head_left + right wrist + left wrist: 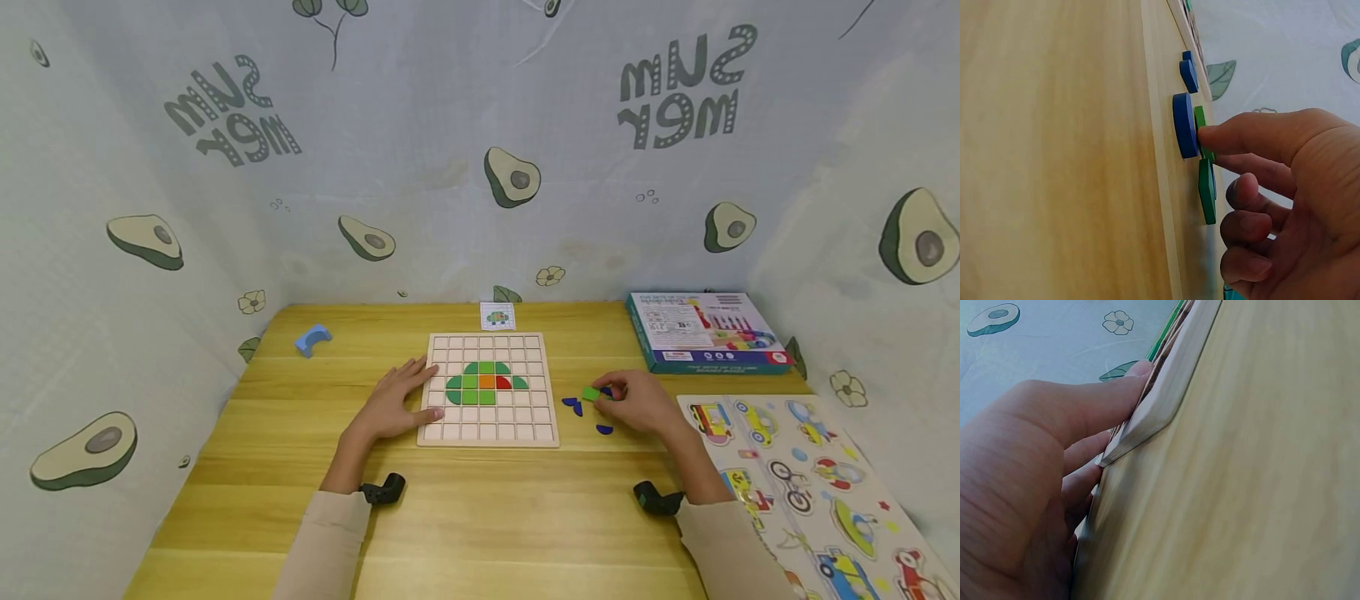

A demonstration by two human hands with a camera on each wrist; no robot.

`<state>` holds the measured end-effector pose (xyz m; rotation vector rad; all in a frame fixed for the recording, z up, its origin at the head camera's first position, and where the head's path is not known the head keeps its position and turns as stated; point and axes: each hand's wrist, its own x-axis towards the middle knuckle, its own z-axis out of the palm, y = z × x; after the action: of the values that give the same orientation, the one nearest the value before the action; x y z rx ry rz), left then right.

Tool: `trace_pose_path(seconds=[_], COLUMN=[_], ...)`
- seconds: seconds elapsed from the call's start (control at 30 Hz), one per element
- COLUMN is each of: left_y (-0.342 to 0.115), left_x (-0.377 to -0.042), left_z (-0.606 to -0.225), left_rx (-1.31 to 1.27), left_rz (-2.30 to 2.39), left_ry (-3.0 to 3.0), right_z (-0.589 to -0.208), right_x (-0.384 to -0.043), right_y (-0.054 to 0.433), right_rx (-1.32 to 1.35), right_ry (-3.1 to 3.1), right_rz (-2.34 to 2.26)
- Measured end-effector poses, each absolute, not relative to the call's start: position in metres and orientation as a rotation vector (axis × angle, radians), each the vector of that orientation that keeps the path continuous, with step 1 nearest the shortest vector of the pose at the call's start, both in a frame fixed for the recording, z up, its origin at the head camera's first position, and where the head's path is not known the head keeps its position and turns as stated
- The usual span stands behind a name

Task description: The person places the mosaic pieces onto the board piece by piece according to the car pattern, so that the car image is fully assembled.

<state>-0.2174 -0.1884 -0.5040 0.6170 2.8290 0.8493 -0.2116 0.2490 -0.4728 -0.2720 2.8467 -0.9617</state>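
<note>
A square wooden grid board [450,429] lies flat on the table, with green, orange and red pieces [477,383] laid in its middle. My left hand [390,402] rests at its left edge, fingers spread; in the left wrist view the thumb [1104,406] lies over the rim. To the right of the board, my right hand [637,402] pinches a light green square [591,393] between thumb and forefinger. Around it lie several small blue pieces [604,429]. In the right wrist view, a dark green piece [1207,192] sits just below the light green one.
Behind the board stands a small picture card [498,316] with a coloured figure. A boxed set [705,333] lies at the back right, and a picture board with vehicles [817,492] along the right side. A blue arch-shaped block [312,338] is at the back left.
</note>
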Motion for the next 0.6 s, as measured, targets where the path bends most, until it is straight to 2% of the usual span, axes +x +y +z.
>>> trace_pose_path(seconds=[0.6], left_y=[-0.189], left_x=[-0.217], left_z=[-0.505], left_rx=[0.636], left_rz=[0.844], left_ry=[2.834], right_z=[-0.474], right_x=[-0.213], right_y=[0.225], right_rx=[-0.313], right_ry=[2.824], right_rz=[-1.079])
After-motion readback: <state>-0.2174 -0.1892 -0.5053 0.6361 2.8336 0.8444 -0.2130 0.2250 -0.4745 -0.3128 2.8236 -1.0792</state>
